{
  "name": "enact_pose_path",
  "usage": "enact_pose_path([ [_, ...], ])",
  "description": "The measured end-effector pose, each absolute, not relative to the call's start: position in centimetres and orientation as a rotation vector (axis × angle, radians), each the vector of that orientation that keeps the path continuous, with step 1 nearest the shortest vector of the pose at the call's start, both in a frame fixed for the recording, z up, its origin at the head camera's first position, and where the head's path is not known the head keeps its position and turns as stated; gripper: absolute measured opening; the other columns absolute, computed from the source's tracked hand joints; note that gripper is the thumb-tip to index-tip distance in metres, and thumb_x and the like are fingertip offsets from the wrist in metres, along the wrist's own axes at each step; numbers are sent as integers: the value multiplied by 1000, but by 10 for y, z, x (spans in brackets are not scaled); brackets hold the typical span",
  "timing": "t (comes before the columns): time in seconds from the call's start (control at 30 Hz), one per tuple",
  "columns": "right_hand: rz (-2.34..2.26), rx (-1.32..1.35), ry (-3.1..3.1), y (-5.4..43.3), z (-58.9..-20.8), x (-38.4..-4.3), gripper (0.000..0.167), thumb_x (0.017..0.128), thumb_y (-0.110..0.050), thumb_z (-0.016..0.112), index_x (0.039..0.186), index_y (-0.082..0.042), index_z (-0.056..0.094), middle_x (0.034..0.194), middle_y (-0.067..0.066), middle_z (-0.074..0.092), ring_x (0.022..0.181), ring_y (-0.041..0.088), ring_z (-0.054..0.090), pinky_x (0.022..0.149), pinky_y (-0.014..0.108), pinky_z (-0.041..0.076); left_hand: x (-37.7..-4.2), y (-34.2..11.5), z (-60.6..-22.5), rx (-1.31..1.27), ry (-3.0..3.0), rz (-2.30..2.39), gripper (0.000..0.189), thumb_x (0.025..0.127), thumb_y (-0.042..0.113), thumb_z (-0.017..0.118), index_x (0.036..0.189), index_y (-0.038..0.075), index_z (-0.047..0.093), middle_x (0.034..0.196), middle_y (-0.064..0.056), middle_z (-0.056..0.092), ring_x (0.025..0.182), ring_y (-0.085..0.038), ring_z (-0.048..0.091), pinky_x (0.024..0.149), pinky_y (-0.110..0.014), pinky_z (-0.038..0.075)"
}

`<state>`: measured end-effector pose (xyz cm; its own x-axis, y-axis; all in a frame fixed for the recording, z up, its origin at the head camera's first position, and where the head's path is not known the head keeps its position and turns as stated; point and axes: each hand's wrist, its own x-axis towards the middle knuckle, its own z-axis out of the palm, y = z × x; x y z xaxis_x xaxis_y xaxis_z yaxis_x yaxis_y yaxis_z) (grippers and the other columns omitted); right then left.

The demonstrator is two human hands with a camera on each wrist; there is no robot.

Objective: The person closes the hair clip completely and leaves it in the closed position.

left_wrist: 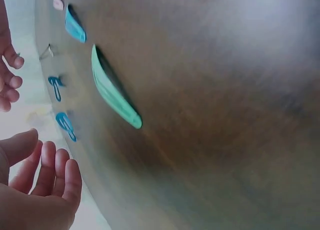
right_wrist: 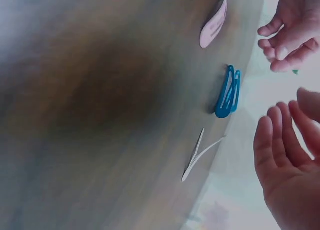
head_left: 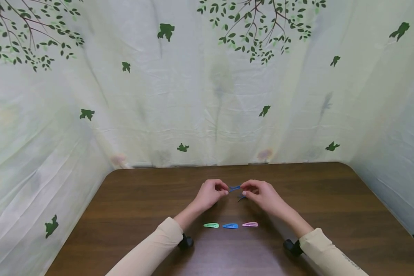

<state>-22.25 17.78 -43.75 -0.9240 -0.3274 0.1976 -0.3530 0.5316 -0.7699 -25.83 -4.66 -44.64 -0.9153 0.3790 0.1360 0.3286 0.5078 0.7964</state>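
Both hands hover over the far middle of the table, fingers loosely bent and nothing visible in them. Between the fingertips of my left hand (head_left: 210,194) and right hand (head_left: 263,194) a blue snap hair clip (head_left: 234,188) lies spread open. In the right wrist view this blue clip (right_wrist: 225,95) sits apart from the right hand's relaxed fingers (right_wrist: 280,145). Below the right thumb is a pale, sprung-open hair clip (right_wrist: 194,157). Two blue clip shapes (left_wrist: 65,124) show beyond the left hand (left_wrist: 45,190) in the left wrist view.
Nearer the person, a green hair clip (head_left: 211,225), a blue one (head_left: 230,226) and a pink one (head_left: 250,224) lie in a row. The brown wooden table (head_left: 141,199) meets a pale curtain (head_left: 193,96) with leaf prints at its back and sides.
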Motion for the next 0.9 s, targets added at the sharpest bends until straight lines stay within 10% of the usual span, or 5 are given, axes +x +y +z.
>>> enact_pose_path([
  [0.9, 1181, 593, -2968, 169, -455, -275, 19, 91, -4, 69, 110, -4, 71, 88, -1, 67, 78, 14, 58, 72, 34, 49, -291, -51, -462, 629, 2686, 1243, 11, 83, 4, 76, 93, 4, 74, 79, 0, 67, 72, -9, 58, 70, -26, 48],
])
